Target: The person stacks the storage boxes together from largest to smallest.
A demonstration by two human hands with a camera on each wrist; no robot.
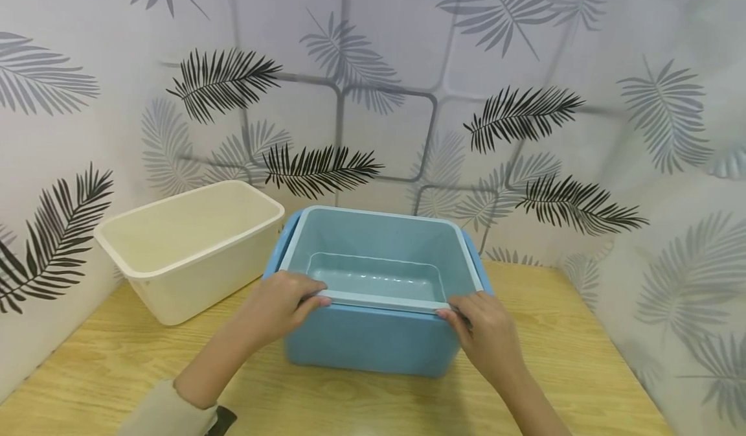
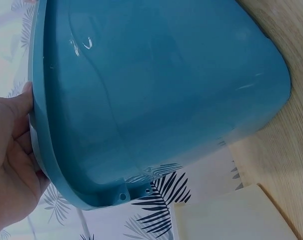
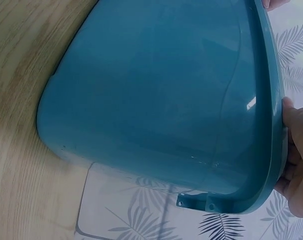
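Note:
A pale blue-grey plastic bin (image 1: 375, 234) sits nested inside a larger blue bin (image 1: 373, 342) on the table. Its near rim rides just above the blue bin's rim. My left hand (image 1: 282, 303) pinches the pale bin's near rim by the left corner, thumb in front and fingers over the edge. The right hand (image 1: 484, 329) grips the same rim by the right corner in a like way. Both wrist views show the blue bin's outer wall (image 2: 156, 90) and the hands at its rim; the left hand's fingers (image 2: 25, 102) partly hide behind it.
A cream rectangular bin (image 1: 212, 280) stands on the left, close to the blue bin. The wood-grain table (image 1: 548, 339) runs back to a wall (image 1: 384, 54) covered in leaf-patterned sheeting. Sheeting also lines both sides.

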